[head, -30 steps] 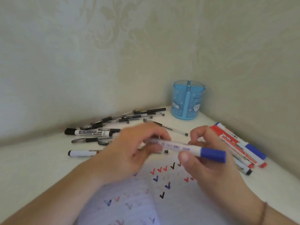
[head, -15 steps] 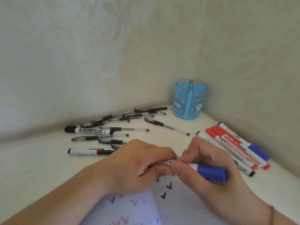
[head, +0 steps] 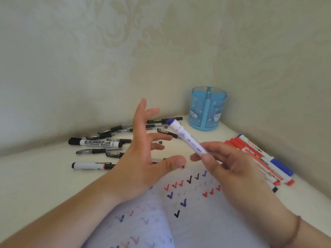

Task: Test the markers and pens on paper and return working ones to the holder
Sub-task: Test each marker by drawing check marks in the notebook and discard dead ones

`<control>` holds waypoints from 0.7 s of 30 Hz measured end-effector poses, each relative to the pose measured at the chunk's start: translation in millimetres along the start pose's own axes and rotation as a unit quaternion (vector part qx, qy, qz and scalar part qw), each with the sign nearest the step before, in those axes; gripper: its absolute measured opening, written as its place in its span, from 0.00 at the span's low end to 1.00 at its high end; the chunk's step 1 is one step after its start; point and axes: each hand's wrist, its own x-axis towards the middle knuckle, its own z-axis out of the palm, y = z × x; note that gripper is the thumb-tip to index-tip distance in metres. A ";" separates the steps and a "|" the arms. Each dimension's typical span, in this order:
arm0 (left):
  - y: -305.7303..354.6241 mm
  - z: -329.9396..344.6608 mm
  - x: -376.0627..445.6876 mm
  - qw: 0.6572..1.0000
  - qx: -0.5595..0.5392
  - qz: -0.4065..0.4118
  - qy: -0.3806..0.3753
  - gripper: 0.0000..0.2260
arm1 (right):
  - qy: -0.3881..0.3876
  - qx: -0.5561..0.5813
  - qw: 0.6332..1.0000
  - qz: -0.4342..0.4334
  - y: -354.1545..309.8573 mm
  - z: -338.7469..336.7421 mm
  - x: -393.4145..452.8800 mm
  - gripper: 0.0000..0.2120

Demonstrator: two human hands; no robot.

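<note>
Right hand [head: 231, 169] pinched the blue marker [head: 186, 138] in its fingers, blue end up, above the paper [head: 206, 221]. Left hand [head: 143, 154] held nothing, fingers spread. Holder [head: 207, 109] stood at the surface's back corner.

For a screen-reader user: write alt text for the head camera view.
A person's right hand holds a blue whiteboard marker pointed toward a blue pen holder in the corner, while the left hand hovers open beside it. Below lies paper covered in red, blue and black check marks, with black pens left and red and blue markers right.
</note>
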 end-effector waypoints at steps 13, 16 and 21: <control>5.9 -2.8 -2.8 0.966 0.199 0.099 -0.131 0.24 | 0.028 -0.053 0.996 -0.063 -15.8 -11.9 -11.3 0.10; 10.9 0.5 -3.2 0.965 0.199 0.118 -0.127 0.20 | -0.018 -0.051 0.995 -0.088 -19.0 -9.2 -16.4 0.10; 14.9 5.8 -6.3 0.957 0.180 0.126 -0.188 0.08 | -0.047 -0.157 0.979 -0.119 -19.6 -11.0 -14.7 0.16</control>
